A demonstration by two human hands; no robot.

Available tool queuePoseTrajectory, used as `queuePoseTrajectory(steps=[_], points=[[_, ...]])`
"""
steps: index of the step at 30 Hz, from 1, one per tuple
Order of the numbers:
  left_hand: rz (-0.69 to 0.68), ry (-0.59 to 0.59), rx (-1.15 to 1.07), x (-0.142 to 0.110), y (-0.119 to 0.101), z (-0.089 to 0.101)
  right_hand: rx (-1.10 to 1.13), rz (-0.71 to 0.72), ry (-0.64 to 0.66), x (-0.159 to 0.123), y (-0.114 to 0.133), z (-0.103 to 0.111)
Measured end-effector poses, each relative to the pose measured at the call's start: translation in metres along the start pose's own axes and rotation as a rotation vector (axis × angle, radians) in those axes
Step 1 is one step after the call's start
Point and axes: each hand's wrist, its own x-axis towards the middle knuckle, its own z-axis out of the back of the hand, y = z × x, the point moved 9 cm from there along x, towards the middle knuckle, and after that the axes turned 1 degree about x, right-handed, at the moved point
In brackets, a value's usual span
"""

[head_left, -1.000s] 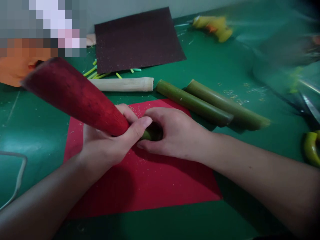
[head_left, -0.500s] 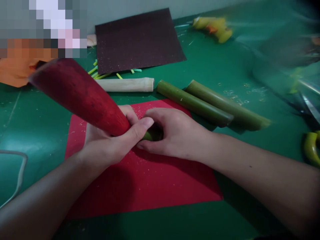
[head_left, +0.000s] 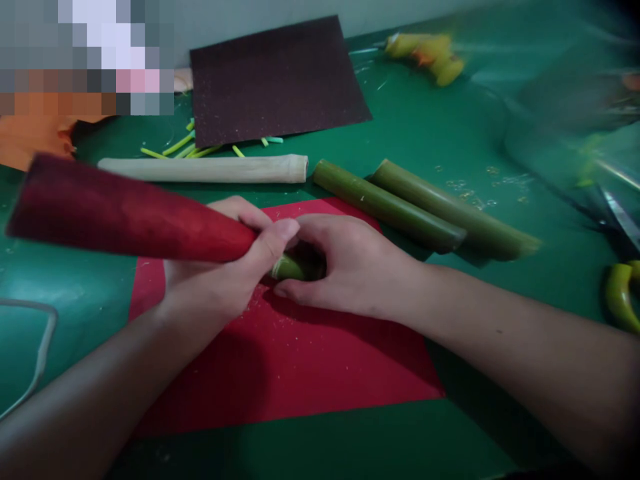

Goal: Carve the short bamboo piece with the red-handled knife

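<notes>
My left hand point(head_left: 215, 290) is closed around the narrow end of a curled red sandpaper sheet point(head_left: 135, 217), whose wide end sticks out to the left. Between my hands lies a piece of green bamboo point(head_left: 297, 268), its left end against the left hand's fingers and its right part inside my right hand point(head_left: 357, 267). That hand grips the bamboo with thumb and fingers around it; how far it reaches under the palm is hidden. Beneath both hands a flat red sheet point(head_left: 320, 373) is sprinkled with pale dust.
Behind my hands lie a pale bamboo stick point(head_left: 215, 170), two green bamboo tubes point(head_left: 390, 207) and a dark brown sheet point(head_left: 280, 83) over thin green strips. A yellow glue gun point(head_left: 425, 57) is at the back, yellow-handled scissors point(head_left: 620, 293) at the right, a white cord point(head_left: 47, 333) at left.
The wide end of the curled sandpaper has swung down and to the left as my left hand turned, showing more of the bamboo. My right hand has stayed in place.
</notes>
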Motion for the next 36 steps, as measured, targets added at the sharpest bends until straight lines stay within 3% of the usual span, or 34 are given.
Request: queuePoseTrajectory(steps=[6, 19, 23, 28, 36], points=[[0.017, 0.018, -0.090, 0.001, -0.001, -0.003, -0.016, -0.020, -0.006, -0.001, -0.002, -0.001], [0.027, 0.166, 0.046, 0.000, -0.003, -0.011, 0.014, -0.015, -0.006, -0.002, -0.003, -0.001], [0.047, 0.151, 0.043, -0.001, 0.000, -0.010, 0.011, -0.019, -0.010, -0.001, -0.002, -0.001], [0.073, 0.026, -0.059, 0.000, 0.005, -0.001, -0.021, -0.013, 0.018, 0.000, 0.000, -0.002], [0.047, 0.111, -0.032, 0.000, 0.002, -0.009, -0.009, 0.000, -0.009, -0.001, -0.001, 0.000]])
